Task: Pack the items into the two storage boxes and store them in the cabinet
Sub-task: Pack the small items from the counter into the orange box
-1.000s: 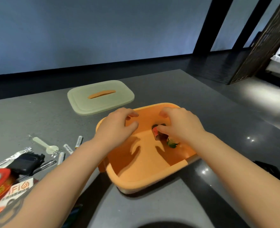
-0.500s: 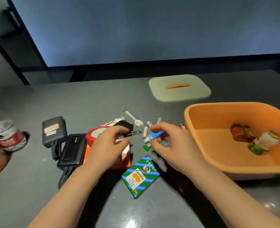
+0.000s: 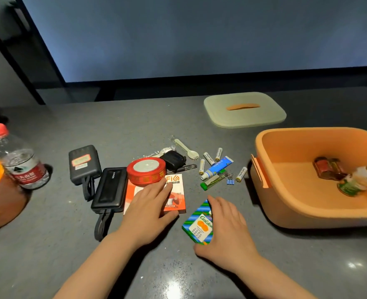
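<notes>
While the left hand (image 3: 151, 200) is lying open on an orange box (image 3: 174, 190), the right hand (image 3: 225, 221) is resting open on a striped packet (image 3: 196, 227) at lower centre.

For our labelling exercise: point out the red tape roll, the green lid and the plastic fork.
Tape roll (image 3: 146, 171), head view, on its pale top face.
Lid (image 3: 245, 110), head view, beside its orange handle slot.
Fork (image 3: 187, 149), head view, on its handle.

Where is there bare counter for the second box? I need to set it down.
Free: the stretch behind the clutter, between the water bottle and the green lid, and the near strip in front of the orange box. Crowded: the middle, from the power banks to the batteries, where both hands work.
</notes>
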